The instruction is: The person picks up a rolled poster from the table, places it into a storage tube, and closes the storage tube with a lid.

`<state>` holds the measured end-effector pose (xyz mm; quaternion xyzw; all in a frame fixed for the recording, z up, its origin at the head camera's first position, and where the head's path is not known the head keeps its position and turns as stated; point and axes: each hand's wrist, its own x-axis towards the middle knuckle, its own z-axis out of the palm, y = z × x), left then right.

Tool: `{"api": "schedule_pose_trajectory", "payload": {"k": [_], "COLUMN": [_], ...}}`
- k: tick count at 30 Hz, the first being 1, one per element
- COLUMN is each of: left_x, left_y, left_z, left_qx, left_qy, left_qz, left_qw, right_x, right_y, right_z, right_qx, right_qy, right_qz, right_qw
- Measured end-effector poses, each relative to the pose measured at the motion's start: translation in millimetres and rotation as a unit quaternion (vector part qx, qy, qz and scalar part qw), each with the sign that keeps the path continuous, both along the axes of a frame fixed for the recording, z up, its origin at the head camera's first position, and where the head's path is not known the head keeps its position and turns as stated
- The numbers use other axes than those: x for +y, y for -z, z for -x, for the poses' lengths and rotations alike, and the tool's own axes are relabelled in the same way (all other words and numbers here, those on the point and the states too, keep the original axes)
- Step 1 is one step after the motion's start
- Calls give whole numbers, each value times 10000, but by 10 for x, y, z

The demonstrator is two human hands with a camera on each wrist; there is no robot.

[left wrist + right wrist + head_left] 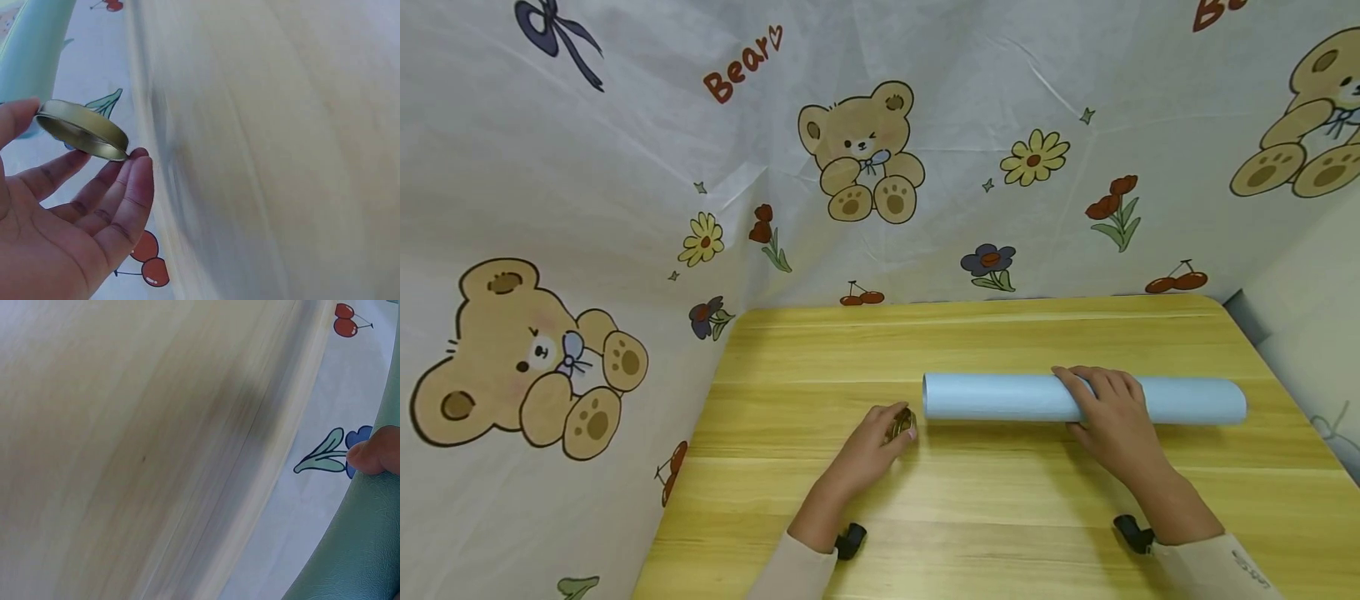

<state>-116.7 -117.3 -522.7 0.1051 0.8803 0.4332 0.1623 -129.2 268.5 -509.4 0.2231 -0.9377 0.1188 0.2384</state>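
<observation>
While the long light-blue cylindrical tube point(1000, 397) is grasped near its middle by the right hand point(1114, 421) over the yellow wood-grain table point(985, 508), the round gold metal lid point(87, 122), pinched by the left hand point(867, 446) just off the tube's left end, could totally be dropped if that fingertip hold slips.

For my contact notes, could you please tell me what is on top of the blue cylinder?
The right hand lies across the blue cylinder; the surface directly beneath that hand is covered and cannot be seen.
</observation>
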Motion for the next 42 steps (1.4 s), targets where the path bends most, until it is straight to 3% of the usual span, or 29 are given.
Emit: {"api": "schedule_pose_trajectory", "payload": {"k": [7,14,23,33,42], "left_x": [-29,-29,-42,-53,18], "left_y": [-17,-73,-147,-218,-221], "left_z": [1,1,28,88,66], "left_qx": [-174,76,131,98,307], "left_qy": [-278,-646,-973,-821,-975], "left_qz": [-689,-951,-1470,-1698,-1706], "left_qw": [9971,9933,9842,9820,9800], "right_x": [-21,-40,-77,-140,-192], "right_y": [15,22,12,-1,-5], "right_z": [20,8,1,-10,-2], "right_qx": [41,-18,-19,-94,-126], "right_qy": [-25,8,-36,-32,-62], "right_qz": [29,-18,-36,-12,22], "right_qw": [10000,10000,10000,10000,9999]}}
